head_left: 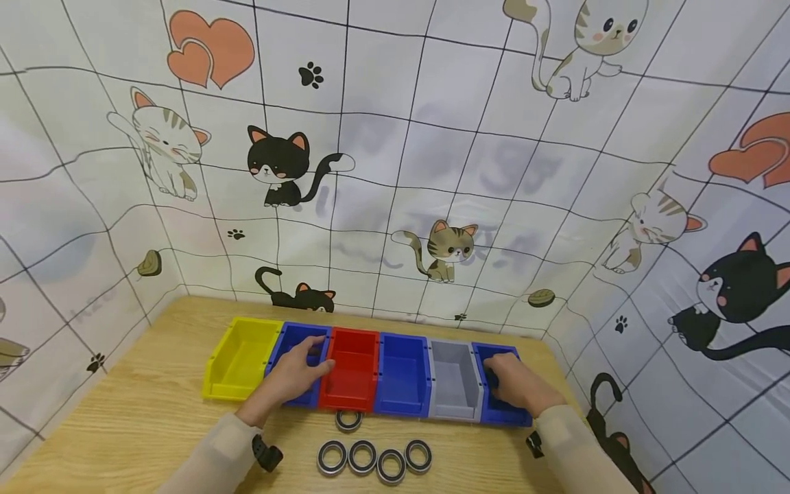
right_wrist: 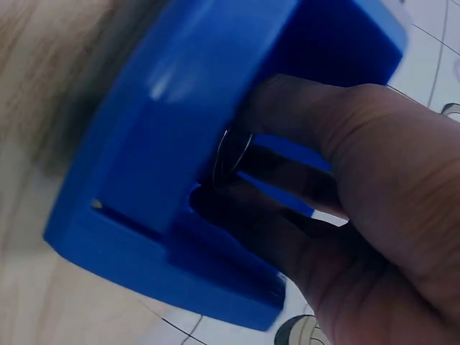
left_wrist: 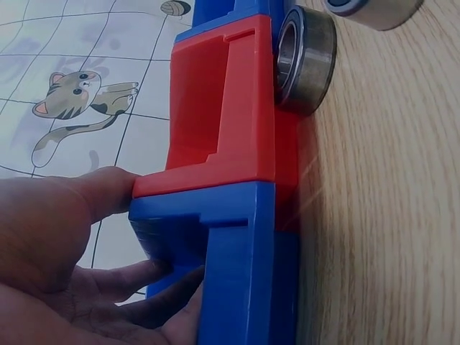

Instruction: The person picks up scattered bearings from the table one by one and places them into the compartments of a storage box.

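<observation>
My left hand [head_left: 293, 374] is over the blue bin [left_wrist: 248, 280] second from the left. Its fingers reach down into that bin and look relaxed, with nothing seen between them; the thumb lies at the edge of the red bin [head_left: 350, 374]. At the far right, my right hand [head_left: 518, 381] reaches into the end blue bin [head_left: 509, 414]. There it pinches a ring-shaped bearing [right_wrist: 228, 154] between thumb and fingers, with much of the ring hidden in shadow. One bearing [head_left: 348, 420] rests on the table against the front of the red bin.
Several more bearings [head_left: 362, 457] lie near the table's front. A yellow bin [head_left: 247, 357], a middle blue bin [head_left: 403, 377] and a grey bin [head_left: 455, 381] complete the row on the wooden table [head_left: 142, 405]. A cat-patterned curtain [head_left: 382, 165] encloses the back and sides.
</observation>
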Motion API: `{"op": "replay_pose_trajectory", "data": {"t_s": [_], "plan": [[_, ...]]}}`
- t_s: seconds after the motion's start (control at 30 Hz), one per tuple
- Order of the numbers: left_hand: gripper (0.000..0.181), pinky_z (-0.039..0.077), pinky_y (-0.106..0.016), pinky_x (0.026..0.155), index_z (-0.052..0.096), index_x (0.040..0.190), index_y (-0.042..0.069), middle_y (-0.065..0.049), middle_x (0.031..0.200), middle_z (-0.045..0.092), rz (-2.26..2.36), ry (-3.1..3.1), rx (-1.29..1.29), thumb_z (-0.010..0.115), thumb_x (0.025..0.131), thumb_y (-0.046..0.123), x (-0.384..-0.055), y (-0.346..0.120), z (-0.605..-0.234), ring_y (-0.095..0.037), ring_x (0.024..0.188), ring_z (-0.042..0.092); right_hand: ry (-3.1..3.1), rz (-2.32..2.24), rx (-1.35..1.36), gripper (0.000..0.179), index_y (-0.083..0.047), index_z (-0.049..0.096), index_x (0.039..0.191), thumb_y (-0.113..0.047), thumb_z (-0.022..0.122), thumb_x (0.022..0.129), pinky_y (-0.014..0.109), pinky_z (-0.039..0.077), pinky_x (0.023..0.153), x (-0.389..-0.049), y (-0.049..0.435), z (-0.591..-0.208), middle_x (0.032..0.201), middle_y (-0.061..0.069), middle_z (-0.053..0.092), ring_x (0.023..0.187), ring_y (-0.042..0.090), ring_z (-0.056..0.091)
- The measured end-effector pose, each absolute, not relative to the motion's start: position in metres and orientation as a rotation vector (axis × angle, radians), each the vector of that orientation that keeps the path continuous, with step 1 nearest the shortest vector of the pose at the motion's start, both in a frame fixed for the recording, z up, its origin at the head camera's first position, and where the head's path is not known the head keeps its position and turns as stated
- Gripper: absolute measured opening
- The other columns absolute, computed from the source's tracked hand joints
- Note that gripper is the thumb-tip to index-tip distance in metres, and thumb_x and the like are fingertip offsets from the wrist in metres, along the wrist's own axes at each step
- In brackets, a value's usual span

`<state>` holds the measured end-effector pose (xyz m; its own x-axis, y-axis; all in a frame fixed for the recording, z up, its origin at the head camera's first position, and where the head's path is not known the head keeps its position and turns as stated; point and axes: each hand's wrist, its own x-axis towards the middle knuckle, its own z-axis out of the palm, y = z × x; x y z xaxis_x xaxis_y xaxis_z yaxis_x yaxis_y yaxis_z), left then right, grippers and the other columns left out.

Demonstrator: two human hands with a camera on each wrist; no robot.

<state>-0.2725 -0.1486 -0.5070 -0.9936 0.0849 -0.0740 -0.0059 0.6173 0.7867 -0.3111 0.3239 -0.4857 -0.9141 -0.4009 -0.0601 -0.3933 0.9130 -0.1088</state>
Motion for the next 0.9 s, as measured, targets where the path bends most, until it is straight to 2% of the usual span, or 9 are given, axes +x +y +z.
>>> {"op": "replay_pose_trajectory", "data": {"t_s": [0.13,0.27,0.4,0.5,0.53,0.7,0.9], "plan": [[0.074,0.064,-0.070,0.114,0.049,0.173,0.003,-0.031,0.162,0.066,1.344,2.722,0.076,0.078,0.113,0.036,-0.273,-0.146,-0.507,-0.054,0.145,0.068,3.000,-0.165,-0.585,0.028,-0.005,0.076,0.097,0.012,0.092,0.081,0.040,0.058,0.077,-0.308,0.326,-0.489,0.085,-0.001,0.068,0.083,0.016,0.055],[0.076,0.067,-0.067,0.108,0.050,0.172,0.003,-0.032,0.161,0.066,1.352,2.708,0.054,0.080,0.111,0.036,-0.272,-0.147,-0.508,-0.052,0.139,0.072,3.018,-0.171,-0.612,0.030,-0.006,0.075,0.098,0.010,0.094,0.081,0.044,0.061,0.080,-0.303,0.326,-0.488,0.088,0.001,0.071,0.086,0.017,0.060],[0.075,0.068,-0.066,0.108,0.049,0.173,0.003,-0.031,0.161,0.066,1.385,2.686,0.046,0.080,0.112,0.035,-0.273,-0.149,-0.506,-0.051,0.139,0.072,3.093,-0.176,-0.646,0.039,0.001,0.079,0.120,0.005,0.096,0.085,0.055,0.068,0.097,-0.296,0.325,-0.481,0.111,0.014,0.080,0.105,0.029,0.075],[0.075,0.069,-0.064,0.106,0.048,0.173,0.003,-0.031,0.161,0.066,1.399,2.675,0.049,0.079,0.112,0.035,-0.272,-0.149,-0.507,-0.050,0.139,0.072,3.142,-0.197,-0.663,0.051,0.004,0.076,0.137,0.004,0.094,0.090,0.059,0.068,0.103,-0.285,0.324,-0.475,0.126,0.021,0.080,0.115,0.039,0.079],[0.076,0.071,-0.062,0.103,0.047,0.173,0.003,-0.031,0.162,0.065,1.410,2.665,0.047,0.079,0.112,0.034,-0.272,-0.150,-0.507,-0.049,0.136,0.074,3.153,-0.205,-0.670,0.051,0.003,0.076,0.139,0.003,0.094,0.090,0.059,0.068,0.104,-0.281,0.322,-0.472,0.127,0.022,0.080,0.117,0.040,0.079],[0.077,0.074,-0.052,0.091,0.044,0.175,0.001,-0.033,0.165,0.061,1.446,2.633,0.072,0.078,0.113,0.033,-0.271,-0.152,-0.508,-0.043,0.124,0.080,3.202,-0.235,-0.696,0.052,0.000,0.077,0.141,0.002,0.093,0.092,0.049,0.071,0.093,-0.255,0.307,-0.455,0.128,0.018,0.079,0.109,0.032,0.080],[0.077,0.074,-0.051,0.093,0.043,0.174,-0.001,-0.034,0.166,0.061,1.426,2.640,0.130,0.076,0.114,0.034,-0.273,-0.151,-0.507,-0.039,0.119,0.082,3.271,-0.248,-0.793,0.053,-0.005,0.077,0.142,0.004,0.093,0.092,0.034,0.067,0.079,-0.221,0.285,-0.451,0.131,0.014,0.076,0.105,0.025,0.078]]}}
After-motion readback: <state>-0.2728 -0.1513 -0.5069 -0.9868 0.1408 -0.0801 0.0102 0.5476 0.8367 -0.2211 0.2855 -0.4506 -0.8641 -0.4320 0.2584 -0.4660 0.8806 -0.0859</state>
